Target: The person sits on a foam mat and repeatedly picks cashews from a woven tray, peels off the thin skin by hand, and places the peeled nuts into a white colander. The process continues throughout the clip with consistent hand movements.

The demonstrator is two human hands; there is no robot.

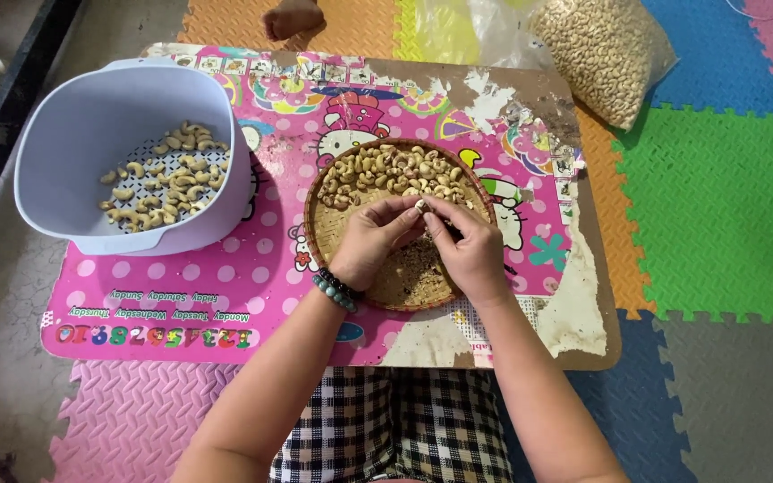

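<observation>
A floor of interlocking foam mats (717,206) in green, orange, blue and pink lies under a low table (597,295) with a worn pink cartoon-printed top, its surface peeling to bare brown along the far and right edges. Both hands meet over a round woven tray (315,228) in the middle of the table. The left hand (370,241), with a beaded bracelet (335,291) at its wrist, and the right hand (469,250) have their fingertips pinched together on a single cashew nut (420,206), held between them just above the tray. Just beyond the fingertips, on the far half of the tray, lies a heap of cashews (391,170); beneath the palms the tray holds fine brown scraps (413,268). Well to the left of the left hand stands a pale blue plastic basket (55,125) with a perforated bottom, a loose layer of nuts (167,174) inside it. Beyond and to the right of the right hand, off the table's far corner, lies a clear bag (606,54) packed with cashews. The person's checked clothing (395,420) shows between the forearms.
</observation>
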